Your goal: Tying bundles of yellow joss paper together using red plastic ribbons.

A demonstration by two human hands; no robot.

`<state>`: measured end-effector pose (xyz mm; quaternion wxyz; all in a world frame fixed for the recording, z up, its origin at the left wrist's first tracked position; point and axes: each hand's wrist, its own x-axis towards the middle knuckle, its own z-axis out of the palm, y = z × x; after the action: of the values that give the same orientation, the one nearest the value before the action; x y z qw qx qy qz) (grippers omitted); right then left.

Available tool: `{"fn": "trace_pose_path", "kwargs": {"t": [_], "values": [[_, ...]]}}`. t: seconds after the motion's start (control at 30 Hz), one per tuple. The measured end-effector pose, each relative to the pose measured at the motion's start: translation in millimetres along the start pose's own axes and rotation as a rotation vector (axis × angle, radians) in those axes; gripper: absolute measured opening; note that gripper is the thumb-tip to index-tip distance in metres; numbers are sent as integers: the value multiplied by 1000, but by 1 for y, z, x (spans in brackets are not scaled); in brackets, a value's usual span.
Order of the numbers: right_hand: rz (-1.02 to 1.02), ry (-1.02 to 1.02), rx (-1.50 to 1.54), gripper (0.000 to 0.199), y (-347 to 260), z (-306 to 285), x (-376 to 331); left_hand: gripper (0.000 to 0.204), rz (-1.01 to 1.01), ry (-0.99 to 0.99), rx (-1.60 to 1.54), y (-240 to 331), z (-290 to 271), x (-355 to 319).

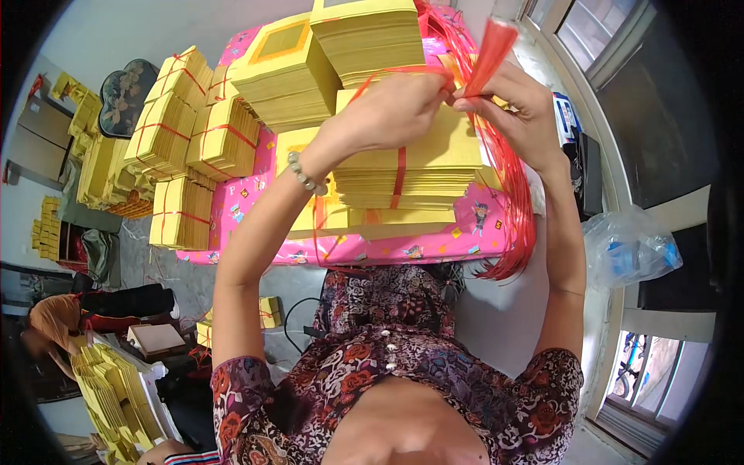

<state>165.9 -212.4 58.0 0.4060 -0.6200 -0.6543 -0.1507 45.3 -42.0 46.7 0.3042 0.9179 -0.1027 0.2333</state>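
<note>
Here both hands pinch a red string just above a stack of yellow paper (411,167). The left hand (395,112) and the right hand (515,105) each have their grip shut tight on the red string (446,77). The stack sits under them on the pink counter (256,198), with tied yellow bundles (182,132) nearby.

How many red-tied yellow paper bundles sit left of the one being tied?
5 show: one at back, two in the middle row, one smaller behind, one in front. Others may be hidden.

Paper stack (411,167) on table (473,232); tied bundles (186,132) left; plastic bag (632,248) right.
</note>
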Motion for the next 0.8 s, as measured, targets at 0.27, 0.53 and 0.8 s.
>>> {"fn": "trace_pose_path", "kwargs": {"t": [0.27, 0.53, 0.8], "values": [[-23, 91, 188, 13, 11, 6, 3, 23, -129, -318, -8, 15, 5, 12], [273, -98, 641, 21, 26, -5, 10, 23, -28, -128, -6, -3, 31, 8], [411, -290, 665, 25, 42, 13, 7, 27, -103, -202, 123, 4, 27, 8]]}}
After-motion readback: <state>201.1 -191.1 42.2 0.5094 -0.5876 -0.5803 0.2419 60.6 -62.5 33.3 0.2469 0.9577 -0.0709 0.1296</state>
